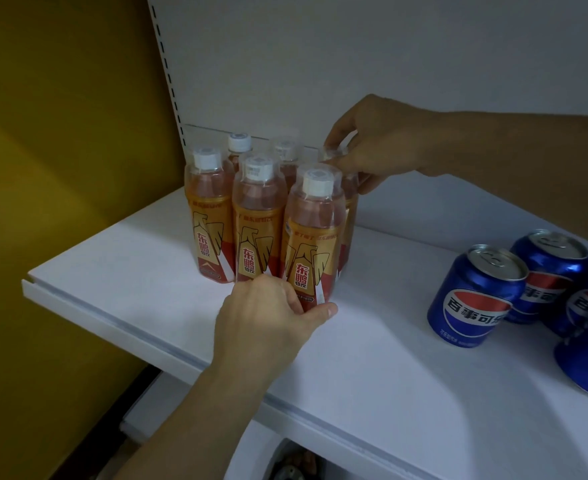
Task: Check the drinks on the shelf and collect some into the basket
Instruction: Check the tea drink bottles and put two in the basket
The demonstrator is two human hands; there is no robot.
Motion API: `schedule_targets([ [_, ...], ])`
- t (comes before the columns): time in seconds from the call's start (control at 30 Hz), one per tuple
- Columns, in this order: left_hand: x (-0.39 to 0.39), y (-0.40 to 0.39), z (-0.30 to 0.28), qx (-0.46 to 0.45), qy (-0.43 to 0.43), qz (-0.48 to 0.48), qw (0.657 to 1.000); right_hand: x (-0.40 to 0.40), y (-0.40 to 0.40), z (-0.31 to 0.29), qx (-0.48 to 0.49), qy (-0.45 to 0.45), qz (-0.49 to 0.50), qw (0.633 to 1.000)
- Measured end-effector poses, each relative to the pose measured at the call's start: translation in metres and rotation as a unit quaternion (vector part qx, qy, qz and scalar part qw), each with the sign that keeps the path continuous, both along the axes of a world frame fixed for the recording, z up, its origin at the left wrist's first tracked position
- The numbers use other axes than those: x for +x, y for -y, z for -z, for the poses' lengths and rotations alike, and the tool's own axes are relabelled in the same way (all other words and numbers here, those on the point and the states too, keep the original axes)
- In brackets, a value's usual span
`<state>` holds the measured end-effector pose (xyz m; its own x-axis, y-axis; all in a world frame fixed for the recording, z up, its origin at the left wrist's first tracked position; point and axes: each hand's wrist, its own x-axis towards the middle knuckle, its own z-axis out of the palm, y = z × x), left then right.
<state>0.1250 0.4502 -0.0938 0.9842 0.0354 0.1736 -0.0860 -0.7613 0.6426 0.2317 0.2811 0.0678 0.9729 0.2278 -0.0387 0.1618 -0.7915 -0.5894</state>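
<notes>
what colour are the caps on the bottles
White, under clear plastic covers; the caps show best in the head view, the only one.

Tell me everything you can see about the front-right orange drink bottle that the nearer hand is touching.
The front-right orange drink bottle is clear plastic with amber liquid, a white cap under a clear seal, and a gold-and-red label bearing Chinese characters. It stands upright on the white shelf, at the front right of a cluster of six like bottles. The left hand grips its base, thumb under the label's lower edge.
</notes>
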Motion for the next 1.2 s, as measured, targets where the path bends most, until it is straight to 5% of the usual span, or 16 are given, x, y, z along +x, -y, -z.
schedule_targets([
  [0.5,0.002,-0.004,0.002,0.014,0.014,0.001,1.000,-0.002,0.007,-0.010,-0.042,-0.039,-0.042,0.997],
  [0.6,0.000,-0.010,0.002,0.006,-0.001,0.025,1.000,-0.011,0.003,-0.024,-0.172,0.099,-0.065,0.978],
  [0.7,-0.003,-0.021,0.002,-0.006,-0.017,0.035,0.999,-0.026,-0.015,-0.032,-0.140,0.225,-0.113,0.958],
  [0.83,-0.007,-0.034,0.000,-0.003,-0.008,0.002,1.000,-0.027,-0.048,-0.018,-0.183,0.220,-0.182,0.941],
  [1.03,-0.016,-0.044,-0.001,0.079,-0.082,-0.021,0.993,-0.019,-0.073,-0.002,-0.233,0.225,-0.162,0.932],
  [1.2,-0.018,-0.057,-0.009,0.001,-0.039,-0.074,0.997,-0.042,-0.069,-0.020,-0.163,0.261,-0.145,0.940],
])
